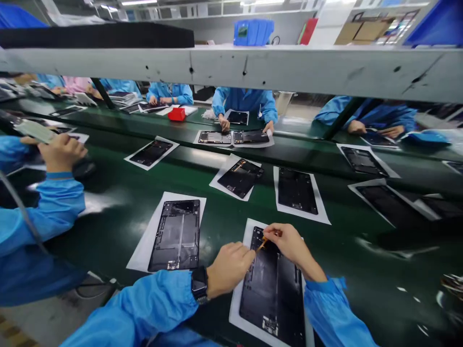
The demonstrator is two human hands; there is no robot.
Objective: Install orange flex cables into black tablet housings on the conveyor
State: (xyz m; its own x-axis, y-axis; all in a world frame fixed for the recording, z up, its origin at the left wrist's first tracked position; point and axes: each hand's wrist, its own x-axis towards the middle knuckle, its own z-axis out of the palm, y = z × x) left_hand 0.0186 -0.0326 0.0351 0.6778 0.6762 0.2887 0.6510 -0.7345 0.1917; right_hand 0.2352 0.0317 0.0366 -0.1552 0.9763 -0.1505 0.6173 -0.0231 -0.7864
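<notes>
We seem to be working an orange strip (261, 245) over the upper end of a dark housing (277, 289), which lies on white paper (236, 313) on the green worktop (108, 236). Our right hand (289, 245) pinches the strip; our left hand (231, 267) curls at its lower end, though we cannot tell its grip. Next calls for steady fingertips, we judge. A second housing (190, 231) lies near our left forearm; our hands hide part of the working area.

The glossy green surface (224, 217) carries several white sheets (144, 250), laid flat at varied angles, beneath dark device panels (173, 231).
</notes>
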